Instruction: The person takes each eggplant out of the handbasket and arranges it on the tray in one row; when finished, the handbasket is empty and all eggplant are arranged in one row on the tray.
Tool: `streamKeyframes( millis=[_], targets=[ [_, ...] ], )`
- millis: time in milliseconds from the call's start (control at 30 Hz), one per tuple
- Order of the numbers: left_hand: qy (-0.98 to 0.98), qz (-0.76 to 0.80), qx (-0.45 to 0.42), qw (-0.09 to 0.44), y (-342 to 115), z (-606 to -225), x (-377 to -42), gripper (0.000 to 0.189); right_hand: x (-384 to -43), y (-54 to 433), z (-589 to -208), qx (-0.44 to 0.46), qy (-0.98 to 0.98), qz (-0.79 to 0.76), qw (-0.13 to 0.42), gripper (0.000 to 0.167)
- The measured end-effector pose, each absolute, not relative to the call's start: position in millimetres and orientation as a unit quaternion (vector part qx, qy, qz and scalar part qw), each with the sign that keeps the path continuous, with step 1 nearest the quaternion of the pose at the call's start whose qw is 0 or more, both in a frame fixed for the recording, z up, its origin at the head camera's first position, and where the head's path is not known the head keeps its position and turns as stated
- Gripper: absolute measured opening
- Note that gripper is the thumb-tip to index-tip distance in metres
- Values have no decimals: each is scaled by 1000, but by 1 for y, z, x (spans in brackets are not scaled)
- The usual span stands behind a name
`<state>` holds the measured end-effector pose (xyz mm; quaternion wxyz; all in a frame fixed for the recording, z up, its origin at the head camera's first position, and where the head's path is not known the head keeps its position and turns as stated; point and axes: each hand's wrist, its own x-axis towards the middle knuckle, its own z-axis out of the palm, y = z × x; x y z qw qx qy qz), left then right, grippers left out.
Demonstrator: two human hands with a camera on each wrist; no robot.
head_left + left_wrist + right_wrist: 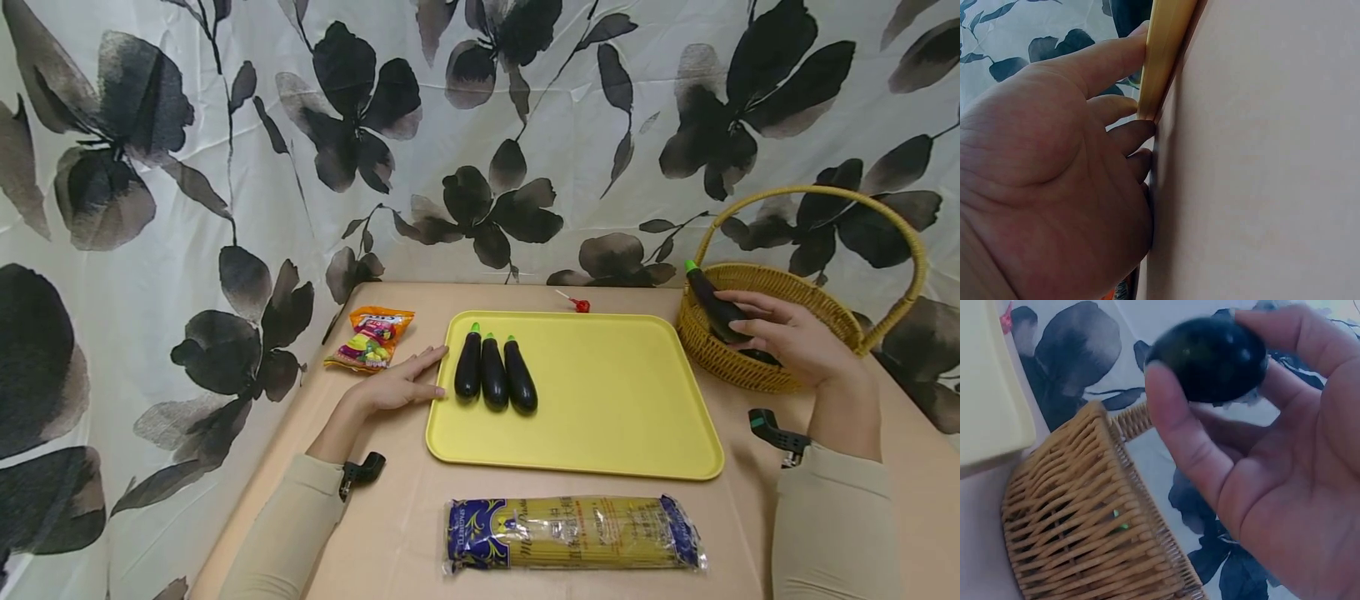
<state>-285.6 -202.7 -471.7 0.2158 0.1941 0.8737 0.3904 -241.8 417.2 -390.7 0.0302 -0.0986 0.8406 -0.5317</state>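
My right hand [795, 333] pinches a dark eggplant [711, 302] between thumb and fingers, above the left side of a wicker basket [738, 379]. Its green stem end points up and away. In the right wrist view the eggplant [1213, 359] shows its rounded end, above the basket's rim [1110, 431]. Part of another dark eggplant [761, 357] shows inside the basket. My left hand [393, 385] touches the left edge of a yellow tray [600, 400], fingers extended. The left wrist view shows its fingertips against the tray's side [1163, 56]. Three eggplants [493, 373] lie side by side on the tray's left part.
A packet of spaghetti [577, 533] lies in front of the tray. An orange snack bag [371, 337] is beyond my left hand. Behind the tray lies a small red-headed lollipop [581, 306]. The basket's tall handle [817, 190] arches over it; a floral curtain [480, 125] hangs behind.
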Motion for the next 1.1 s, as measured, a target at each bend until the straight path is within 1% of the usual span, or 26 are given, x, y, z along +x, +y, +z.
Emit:
streamKeyframes(
  millis=[200,500,667,833,1100],
  targets=[
    [872,392,199,215,-203,-471,-286,89,-239,402,-381,-150,829,-538,25,52],
    [872,392,201,215,-202,-471,-286,89,-249,356,-376,-162,850,-496,71,55],
    [872,391,199,216,-202,-471,-285,89,-255,327,-380,-193,856,-472,87,58],
    [871,393,198,216,-202,-470,-285,89,-260,301,-388,-200,856,-463,112,59],
    [871,393,200,216,-204,-472,-285,90,-262,270,-402,-243,865,-420,128,60]
  ],
)
